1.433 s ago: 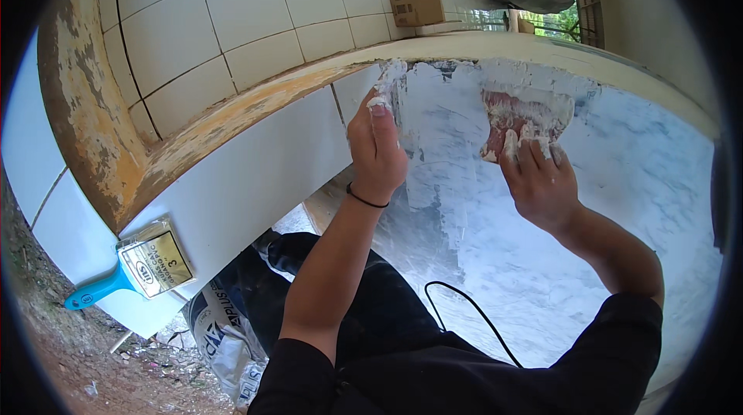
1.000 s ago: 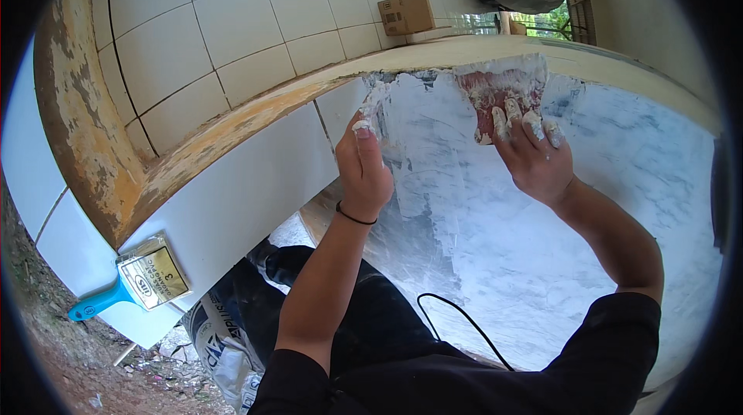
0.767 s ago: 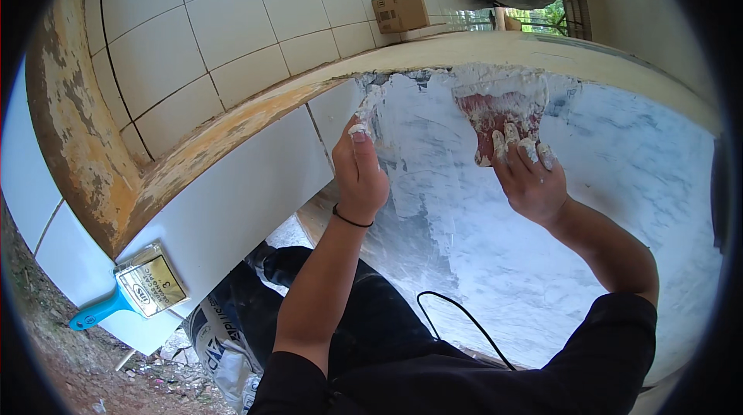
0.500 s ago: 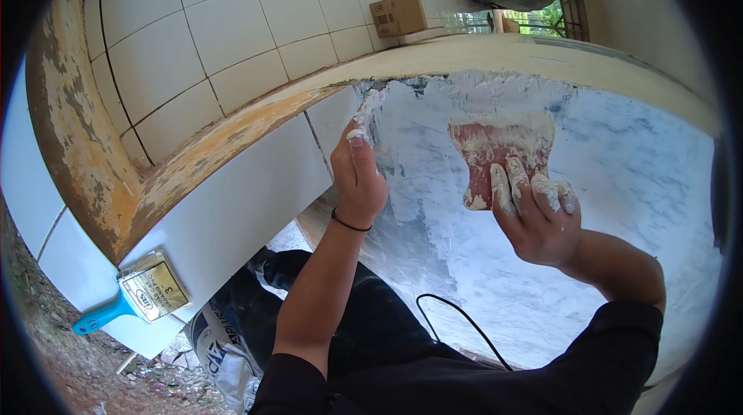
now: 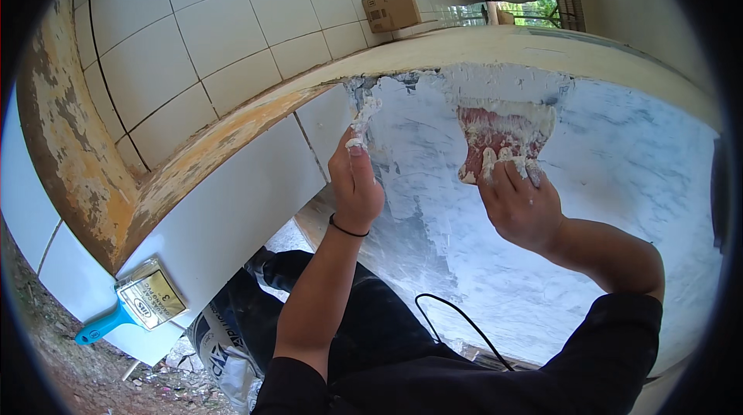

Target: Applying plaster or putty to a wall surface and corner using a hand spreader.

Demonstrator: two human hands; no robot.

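Observation:
My right hand (image 5: pixel 520 202) is closed on a red putty scraper (image 5: pixel 501 135), its fingers laid along the tool and smeared with white putty. The scraper's wide upper edge lies against the blue-white marbled wall (image 5: pixel 619 175), just below a pale putty band (image 5: pixel 503 86). To its left, my left hand (image 5: pixel 356 179) is closed with the thumb uppermost. Out of that grip rises a thin, putty-caked thing (image 5: pixel 365 115), seen nearly edge-on, so its kind is hidden. A dark cord circles my left wrist.
On the white tiled ledge (image 5: pixel 224 214) at left rests a paintbrush (image 5: pixel 139 303) with a blue handle. Below it stands a printed sack (image 5: pixel 220 349). A black cable (image 5: pixel 464 318) curves near my body. Beyond the wall, a cardboard box (image 5: pixel 391 10) sits on the tiled floor.
The red scraper and my right hand have moved slightly upward, and the hand has tilted. Rough putty above the scraper is now a smoother band. My left hand has barely shifted.

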